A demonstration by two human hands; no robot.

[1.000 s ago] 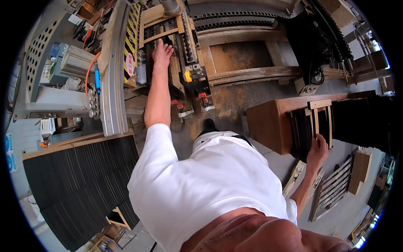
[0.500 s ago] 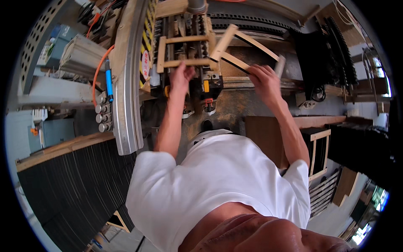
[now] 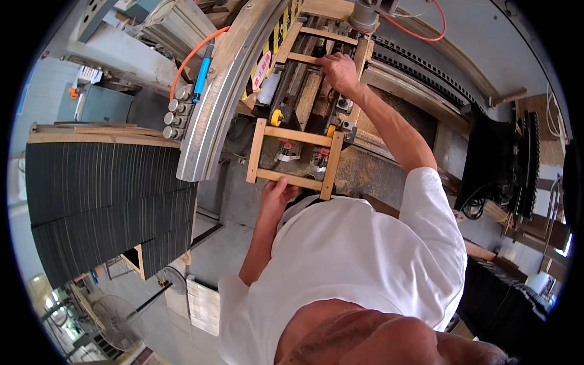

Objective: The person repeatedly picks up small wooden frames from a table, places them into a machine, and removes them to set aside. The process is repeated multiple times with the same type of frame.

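L hand [image 3: 278, 199] grasps, only at near side, a pale rectangular wooden frame [image 3: 298, 135] by a round yellow knob [image 3: 277, 117], R hand [image 3: 342, 74] touches a 2nd pale wooden frame [image 3: 328, 35] beyond (grip pinching or not, can't tell), so one-sided support may cause tilt, i.e. knob contact.

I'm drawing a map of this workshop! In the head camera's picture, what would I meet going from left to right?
Big black stack → blue tube-shaped tool → wooden frame held by the left hand → hanging black cover.
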